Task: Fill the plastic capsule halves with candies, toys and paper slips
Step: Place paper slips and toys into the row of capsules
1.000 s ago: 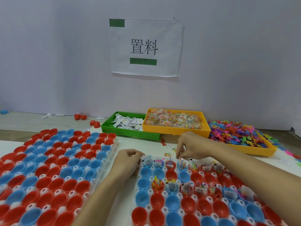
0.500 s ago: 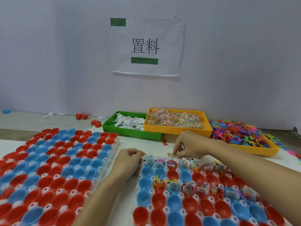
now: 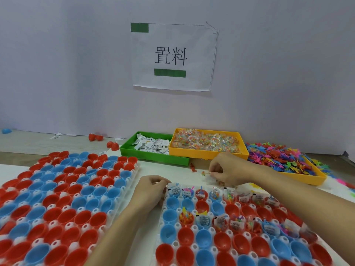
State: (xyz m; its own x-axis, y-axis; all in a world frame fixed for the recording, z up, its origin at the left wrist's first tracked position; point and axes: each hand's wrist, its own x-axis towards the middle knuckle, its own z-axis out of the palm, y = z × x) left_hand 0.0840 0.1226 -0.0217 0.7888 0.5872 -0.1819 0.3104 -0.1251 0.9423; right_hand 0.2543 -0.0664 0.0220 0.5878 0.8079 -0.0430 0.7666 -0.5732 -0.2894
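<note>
Lower right of the frame, I've got the white capsule tray of red and blue capsule halves; the far row and part of the third row hold paper slips, candies and small toys, the nearer cups sit bare. My right hand is just past the tray's far edge, fingers curled together, pinching a small candy packet on the table. My left hand rests at the tray's far left corner, fingers curled; whether it holds anything I can't tell. Upper middle: green tray of slips, yellow tray of candies, toys heaped in another yellow tray at right. A second capsule tray fills lower left.
</note>
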